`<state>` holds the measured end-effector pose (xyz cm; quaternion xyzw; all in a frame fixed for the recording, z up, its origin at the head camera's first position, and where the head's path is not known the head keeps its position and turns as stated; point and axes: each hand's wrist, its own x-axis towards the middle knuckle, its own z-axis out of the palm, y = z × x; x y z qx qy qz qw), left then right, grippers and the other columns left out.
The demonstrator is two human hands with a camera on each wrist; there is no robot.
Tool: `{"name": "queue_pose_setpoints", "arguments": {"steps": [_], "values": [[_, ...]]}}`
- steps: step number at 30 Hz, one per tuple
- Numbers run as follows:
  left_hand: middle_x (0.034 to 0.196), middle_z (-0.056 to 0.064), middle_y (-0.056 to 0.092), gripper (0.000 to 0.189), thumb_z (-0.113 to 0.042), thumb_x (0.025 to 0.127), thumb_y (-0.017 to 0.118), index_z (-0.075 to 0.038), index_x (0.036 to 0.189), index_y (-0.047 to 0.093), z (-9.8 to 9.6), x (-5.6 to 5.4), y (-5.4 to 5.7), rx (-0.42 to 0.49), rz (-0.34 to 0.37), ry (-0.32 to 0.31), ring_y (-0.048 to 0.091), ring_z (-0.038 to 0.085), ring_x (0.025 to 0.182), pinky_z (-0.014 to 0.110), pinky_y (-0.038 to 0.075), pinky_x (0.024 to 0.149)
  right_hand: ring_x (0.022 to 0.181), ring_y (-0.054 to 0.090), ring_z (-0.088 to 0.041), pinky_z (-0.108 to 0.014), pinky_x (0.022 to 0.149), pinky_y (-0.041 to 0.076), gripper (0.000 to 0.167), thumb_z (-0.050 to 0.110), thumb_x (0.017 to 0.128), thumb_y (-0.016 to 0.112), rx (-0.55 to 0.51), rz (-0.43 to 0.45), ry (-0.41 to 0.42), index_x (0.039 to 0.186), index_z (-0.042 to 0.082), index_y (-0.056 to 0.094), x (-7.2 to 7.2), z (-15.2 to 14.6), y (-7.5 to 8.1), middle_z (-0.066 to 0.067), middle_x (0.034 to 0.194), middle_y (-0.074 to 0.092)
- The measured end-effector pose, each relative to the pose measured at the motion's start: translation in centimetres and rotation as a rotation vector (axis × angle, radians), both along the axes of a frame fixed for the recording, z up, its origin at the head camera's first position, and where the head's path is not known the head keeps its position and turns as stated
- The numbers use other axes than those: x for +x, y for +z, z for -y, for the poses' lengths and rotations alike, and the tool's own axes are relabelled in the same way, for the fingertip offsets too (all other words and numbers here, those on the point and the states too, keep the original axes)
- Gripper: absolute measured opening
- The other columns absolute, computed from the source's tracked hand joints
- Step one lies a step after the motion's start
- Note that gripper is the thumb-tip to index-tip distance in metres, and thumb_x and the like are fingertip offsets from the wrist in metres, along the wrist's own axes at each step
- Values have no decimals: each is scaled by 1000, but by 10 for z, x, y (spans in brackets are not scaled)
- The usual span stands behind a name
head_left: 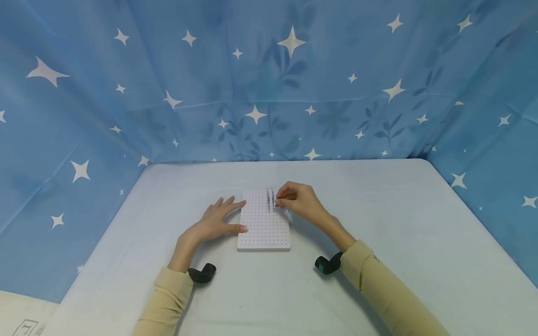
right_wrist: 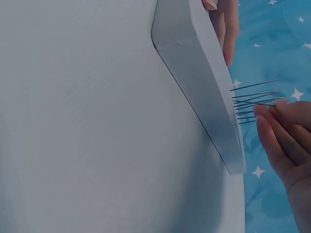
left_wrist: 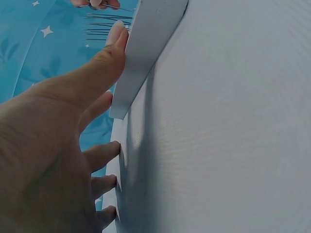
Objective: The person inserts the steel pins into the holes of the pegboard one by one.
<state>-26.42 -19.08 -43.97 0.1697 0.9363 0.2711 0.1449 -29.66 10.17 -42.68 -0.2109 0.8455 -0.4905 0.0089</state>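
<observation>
A white pegboard with rows of small holes lies flat on the table. Several thin metal pins stand upright in its far right part, in two rows. My right hand pinches one thin pin between thumb and fingers, beside the standing ones; whether its lower tip is inside a hole I cannot tell. My left hand lies spread along the board's left side, its thumb and index finger touching the edge. In the left wrist view the other left fingers reach down to the tabletop.
The white table extends around the board on all sides. A blue curtain with white stars rises behind it and along both sides. Black wrist cameras sit by the cuffs of the tan sleeves.
</observation>
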Motion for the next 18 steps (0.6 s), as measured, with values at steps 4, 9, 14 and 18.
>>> {"name": "queue_pose_setpoints", "arguments": {"steps": [4, 9, 14, 18], "values": [[171, 19, 16, 86, -55, 90, 74, -21, 161, 39, -1, 0, -3, -2, 7, -6, 0, 48, 158, 68, 1, 125, 83, 75, -17, -27, 72, 60, 7, 2, 92, 74, 33, -1, -3, 97, 7, 71, 2, -2, -2, -7, 93, 77], [171, 19, 16, 86, -56, 90, 73, -22, 161, 39, -4, -1, -3, 10, 5, -14, 0, 48, 158, 66, 0, 125, 84, 75, -17, -27, 73, 61, 8, 2, 91, 75, 46, -19, 9, 96, 7, 72, 4, -2, -6, -6, 93, 77], [171, 19, 16, 86, -57, 90, 73, -22, 161, 39, -4, -1, -4, 5, 6, -13, 0, 48, 158, 66, 0, 125, 83, 74, -16, -26, 73, 60, 8, 4, 91, 76, 59, 11, 25, 96, 7, 71, 3, 1, -9, -6, 91, 77], [171, 19, 16, 87, -57, 90, 73, -22, 161, 38, -3, -2, -5, -3, 6, -15, 0, 48, 158, 66, 0, 125, 85, 74, -16, -29, 77, 61, 10, 5, 91, 77, 98, 18, 30, 98, 7, 71, 3, -3, -10, -4, 92, 76]]}}
